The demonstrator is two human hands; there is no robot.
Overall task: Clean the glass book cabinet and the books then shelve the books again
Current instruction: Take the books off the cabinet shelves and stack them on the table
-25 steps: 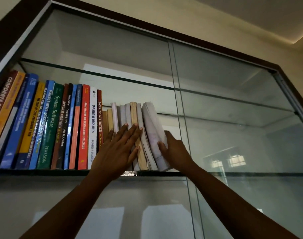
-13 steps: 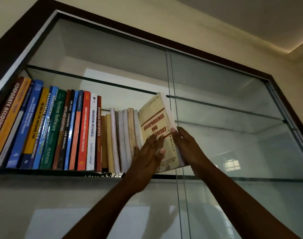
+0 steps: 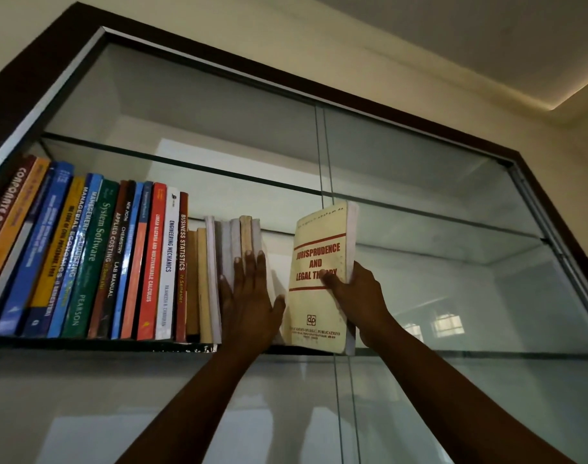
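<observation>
Head view, looking up: left of the left hand (image 3: 249,303), coloured textbooks (image 3: 85,256) stand in a row on the glass shelf (image 3: 470,353), and that hand lies flat with fingers straight, pressing the pale worn books (image 3: 234,242) at the row's right end. Across a small gap, the yellow Jurisprudence book (image 3: 319,316) stands upright, cover facing the camera, its bottom at the shelf's front edge. The right hand (image 3: 359,296) grips it, thumb across the cover, fingers behind; beyond runs the dark-framed cabinet (image 3: 219,58).
</observation>
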